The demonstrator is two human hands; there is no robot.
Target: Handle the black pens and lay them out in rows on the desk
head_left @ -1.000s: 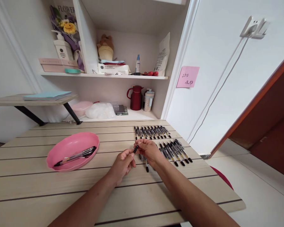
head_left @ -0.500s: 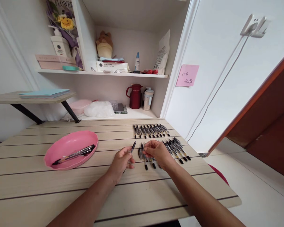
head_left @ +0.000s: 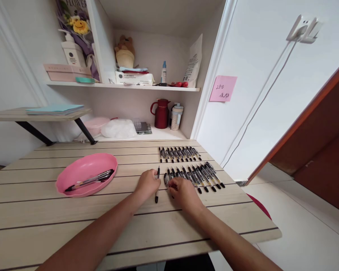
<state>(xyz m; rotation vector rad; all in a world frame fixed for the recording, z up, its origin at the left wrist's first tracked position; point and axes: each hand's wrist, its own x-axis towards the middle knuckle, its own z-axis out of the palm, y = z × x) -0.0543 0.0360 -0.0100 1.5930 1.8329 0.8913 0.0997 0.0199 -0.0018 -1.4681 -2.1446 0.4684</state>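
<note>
My left hand pinches a black-tipped pen close to the tabletop, its uncapped point facing away from me. Beside it, my right hand has its fingertips drawn together at the left end of the nearer row of pens. What those fingers hold, if anything, is hidden. A dark pen cap shows just left of the right fingertips. Behind this row lies a second row of pens, set side by side.
A pink oval bowl with several pens in it stands on the left of the slatted table. At the back, a shelf holds a red jug and a pale cup. A small raised stand is at the left.
The pen in my left hand has gone from tilted to nearly straight and lower. My right hand has moved slightly down and toward me, uncovering more of the nearer row.
</note>
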